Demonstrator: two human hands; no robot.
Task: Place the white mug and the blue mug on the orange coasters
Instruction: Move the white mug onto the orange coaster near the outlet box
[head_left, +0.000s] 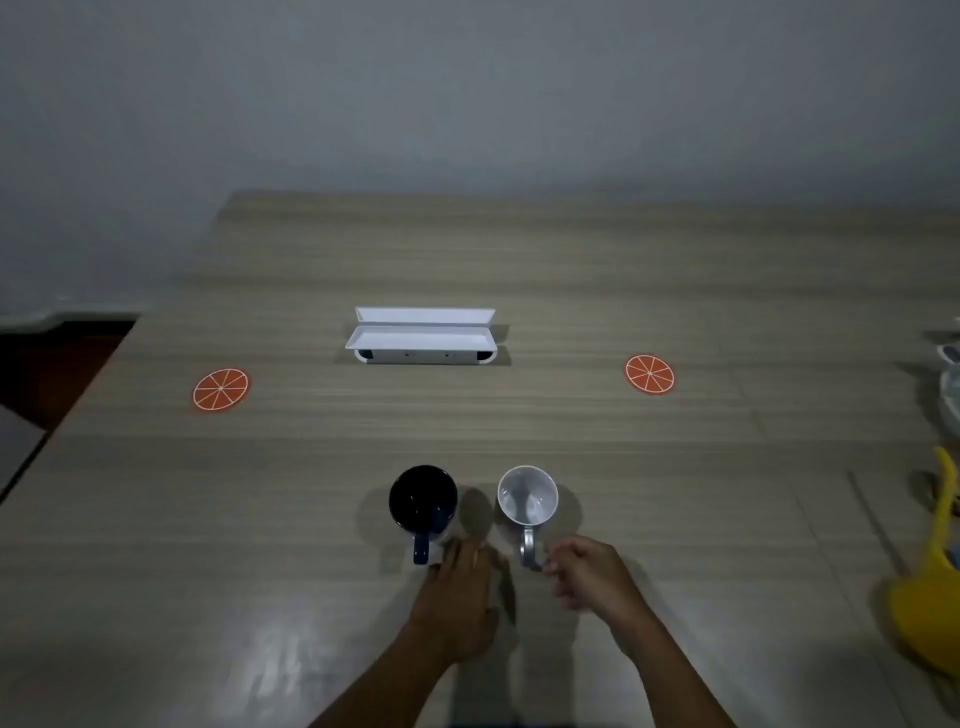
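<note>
The blue mug (423, 499) stands upright near the table's front middle, its handle pointing toward me. The white mug (528, 493) stands just right of it, apart from it, handle also toward me. My left hand (457, 597) lies low on the table with its fingertips against the right side of the blue mug's handle, not wrapped around it. My right hand (587, 577) has loosely curled fingers, and its fingertips touch the end of the white mug's handle. One orange coaster (221, 389) lies far left, the other orange coaster (649, 374) far right; both are bare.
A white open box (423, 338) sits mid-table behind the mugs. A yellow object (930, 597) and a pale object (950, 384) lie at the right edge. The wooden table (519, 249) ends at the left, where dark floor shows.
</note>
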